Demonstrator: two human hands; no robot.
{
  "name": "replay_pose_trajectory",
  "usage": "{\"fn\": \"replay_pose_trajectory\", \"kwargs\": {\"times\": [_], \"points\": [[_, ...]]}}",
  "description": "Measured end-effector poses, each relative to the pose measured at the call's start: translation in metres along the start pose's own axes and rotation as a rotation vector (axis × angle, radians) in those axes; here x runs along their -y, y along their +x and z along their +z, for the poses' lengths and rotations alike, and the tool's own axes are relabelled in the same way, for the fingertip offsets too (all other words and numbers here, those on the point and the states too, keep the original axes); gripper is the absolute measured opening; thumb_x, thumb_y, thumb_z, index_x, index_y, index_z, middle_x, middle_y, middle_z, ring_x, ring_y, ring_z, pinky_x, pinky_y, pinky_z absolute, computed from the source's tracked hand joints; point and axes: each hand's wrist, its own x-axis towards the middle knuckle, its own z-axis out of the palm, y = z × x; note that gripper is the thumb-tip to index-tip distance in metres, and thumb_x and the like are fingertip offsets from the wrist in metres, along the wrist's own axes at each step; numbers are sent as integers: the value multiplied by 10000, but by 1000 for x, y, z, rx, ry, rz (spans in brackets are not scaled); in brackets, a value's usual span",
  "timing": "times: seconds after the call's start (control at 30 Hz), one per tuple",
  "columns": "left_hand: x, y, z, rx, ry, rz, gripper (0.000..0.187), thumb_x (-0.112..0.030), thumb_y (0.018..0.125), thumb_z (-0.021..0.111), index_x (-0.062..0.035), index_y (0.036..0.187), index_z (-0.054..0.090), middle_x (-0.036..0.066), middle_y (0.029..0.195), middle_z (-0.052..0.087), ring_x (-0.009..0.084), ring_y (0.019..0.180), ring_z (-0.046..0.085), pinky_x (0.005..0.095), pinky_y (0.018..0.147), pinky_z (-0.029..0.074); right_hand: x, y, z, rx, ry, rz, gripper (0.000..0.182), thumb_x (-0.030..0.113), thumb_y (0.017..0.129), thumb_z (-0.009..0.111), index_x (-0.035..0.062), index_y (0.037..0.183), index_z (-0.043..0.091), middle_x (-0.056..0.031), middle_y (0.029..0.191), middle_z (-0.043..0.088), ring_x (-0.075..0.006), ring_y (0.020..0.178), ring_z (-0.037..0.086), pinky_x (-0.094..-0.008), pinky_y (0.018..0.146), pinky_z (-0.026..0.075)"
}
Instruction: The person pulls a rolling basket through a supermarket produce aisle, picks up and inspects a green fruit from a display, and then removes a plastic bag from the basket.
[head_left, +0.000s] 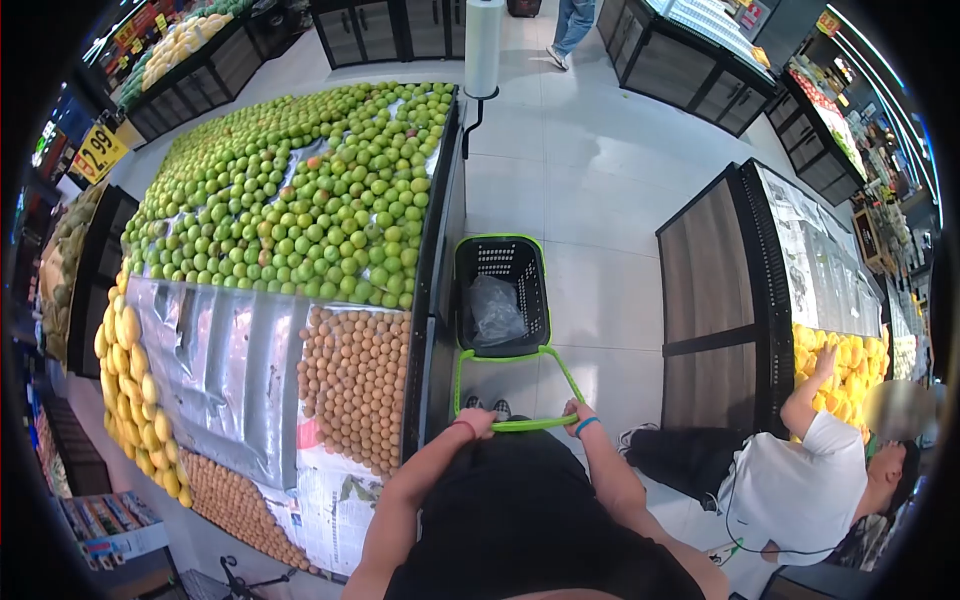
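Both of my hands are closed on the green handle (pixel 520 424) of a black shopping basket (pixel 503 292) with a bright green rim. My left hand (pixel 478 422), below a red wristband, grips the handle's left end. At its right end is my right hand (pixel 577 415), with a blue band on the wrist. The basket stands on the floor beyond my hands, beside the fruit stand. Inside it lies a crumpled clear plastic bag (pixel 496 312).
A stand at left holds green fruit (pixel 300 190), small brown fruit (pixel 355 375) and yellow mangoes (pixel 125 360). At right, a person in a white shirt (pixel 800 480) reaches into yellow fruit (pixel 838 375). A plastic bag roll (pixel 483 50) stands ahead; another person's legs (pixel 573 35) are farther off.
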Motion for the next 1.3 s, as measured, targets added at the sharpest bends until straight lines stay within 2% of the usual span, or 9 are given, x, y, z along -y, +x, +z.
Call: {"fn": "replay_pose_trajectory", "kwargs": {"times": [0.17, 0.27, 0.4, 0.43, 0.67, 0.73, 0.83, 0.93, 1.3], "points": [[-1, 9, -25, -55, -29, -19, 317, -266, 752, 531, -123, 1031, 581, 154, 955, 648, 335, 895, 620, 453, 765, 488, 2, -85, 71, -160, 125, -127, 379, 401, 877, 578, 44, 980, 499, -76, 949, 609, -173, 715, 567, -297, 615, 504], [3, 15, -36, -92, -62, 0, 341, -289, 764, 547, -118, 1058, 566, 172, 938, 647, 353, 859, 627, 469, 749, 489, -4, -49, 31, -203, 162, -306, 409, 429, 885, 549, 48, 1026, 500, -78, 1012, 578, -179, 776, 559, -301, 618, 504], [9, 18, -45, -104, -34, 6, 338, -307, 773, 548, -117, 1052, 563, 174, 944, 645, 354, 868, 624, 470, 749, 487, -16, -15, -17, -201, -37, -317, 154, 246, 877, 486, 119, 792, 507, -12, 672, 511, -127, 572, 489, -277, 518, 425], [9, 19, -46, -101, -23, -9, 345, -280, 761, 536, -121, 1066, 563, 169, 957, 644, 348, 885, 620, 464, 760, 486, -18, -35, 2, -280, -6, -339, 208, 185, 855, 466, 147, 655, 423, 27, 542, 393, -97, 464, 415, -244, 402, 323], [8, 29, -51, -62, -19, -53, 381, -257, 738, 528, -108, 1089, 545, 167, 965, 644, 350, 909, 616, 456, 775, 487, -28, -43, 14, -325, 22, -303, 224, 170, 866, 489, 122, 664, 405, 6, 565, 422, -101, 462, 425, -221, 360, 308], [8, 32, -55, -62, -18, -54, 373, -257, 739, 527, -104, 1079, 546, 169, 960, 644, 352, 904, 618, 457, 770, 488, -28, -37, 12, -187, 151, -340, 139, 84, 853, 509, 62, 723, 467, -48, 630, 529, -136, 539, 544, -237, 404, 411], [9, 40, -58, -78, -26, -46, 359, -261, 740, 528, -98, 1060, 547, 172, 946, 646, 355, 891, 621, 458, 760, 491, -22, -39, 18, -322, -2, -295, 45, 15, 844, 521, -30, 844, 524, -132, 763, 623, -198, 679, 640, -255, 508, 519], [6, 48, -68, -94, -40, -46, 354, -268, 737, 534, -95, 1045, 549, 175, 931, 648, 357, 880, 622, 461, 755, 492, -14, -7, 2, -290, -77, -251, 155, 62, 887, 495, -65, 973, 514, -194, 900, 646, -259, 787, 668, -299, 574, 551], [-14, 92, -110, -106, -63, -108, 361, -284, 723, 554, -98, 1032, 561, 175, 938, 647, 355, 879, 621, 461, 763, 492, 64, -25, 47, -409, -566, -121, 240, 183, 894, 560, -36, 990, 569, -116, 852, 675, -181, 638, 652, -273, 558, 543]]}}
